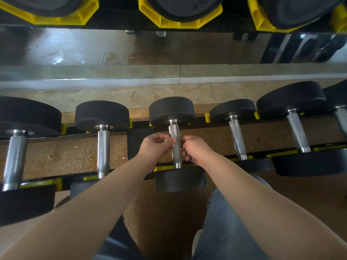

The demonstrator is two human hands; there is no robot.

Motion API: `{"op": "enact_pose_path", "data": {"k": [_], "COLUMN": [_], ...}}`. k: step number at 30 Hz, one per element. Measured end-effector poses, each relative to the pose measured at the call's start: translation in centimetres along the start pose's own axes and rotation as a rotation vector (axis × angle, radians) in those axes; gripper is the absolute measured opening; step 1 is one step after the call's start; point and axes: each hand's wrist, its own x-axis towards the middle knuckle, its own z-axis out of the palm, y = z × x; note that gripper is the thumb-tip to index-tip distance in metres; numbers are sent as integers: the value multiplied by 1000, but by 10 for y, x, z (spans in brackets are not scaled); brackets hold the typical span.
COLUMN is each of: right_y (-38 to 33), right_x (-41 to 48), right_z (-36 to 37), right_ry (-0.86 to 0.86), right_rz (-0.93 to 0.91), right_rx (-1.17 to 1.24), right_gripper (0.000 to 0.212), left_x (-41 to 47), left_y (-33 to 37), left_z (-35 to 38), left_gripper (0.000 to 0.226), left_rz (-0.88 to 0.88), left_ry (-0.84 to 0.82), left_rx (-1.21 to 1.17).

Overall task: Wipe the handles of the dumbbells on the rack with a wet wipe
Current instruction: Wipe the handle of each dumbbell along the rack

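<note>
Steel, knurled and stiff, the handle of the middle dumbbell lies across the rack. It looks heavy, so I judge it best left lying while only the wipe moves. My left grip pinches a pale scrap, seemingly the wet wipe, against the handle's left side. The scrap looks thin, limp and apt to snag on the knurling, so holding both ends should suit. My right grip curls at the handle's right side; whether it holds wipe or bar I cannot tell. Most of the wipe and the handle's underside are hidden.

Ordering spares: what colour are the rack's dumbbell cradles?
Yellow cradles, clearest in the head view.
</note>
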Motion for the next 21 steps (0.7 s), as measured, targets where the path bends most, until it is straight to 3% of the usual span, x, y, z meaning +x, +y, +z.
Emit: {"op": "enact_pose_path", "data": {"k": [5, 10, 12, 16, 21], "right_y": [-1, -1, -1, -2, -3], "right_x": [0, 0, -1, -3, -1], "right_z": [1, 2, 1, 1, 3], "right_ry": [1, 11, 13, 14, 14], "right_rz": [-21, -29, -41, -49, -57], "right_rx": [-87, -111, -122, -119, -104], "right_gripper": [31, 34, 35, 32, 33], "left_x": [-15, 4, 15, 15, -18], "left_y": [-2, 15, 22, 20, -4], "left_z": [-12, 11, 17, 5, -8], "left_gripper": [21, 15, 10, 11, 6], "left_rz": [-81, -55, -19, 206, 236], "left_ry": [-109, 49, 112, 153, -127], "left_rx": [72, -275, -285, 241, 734]}}
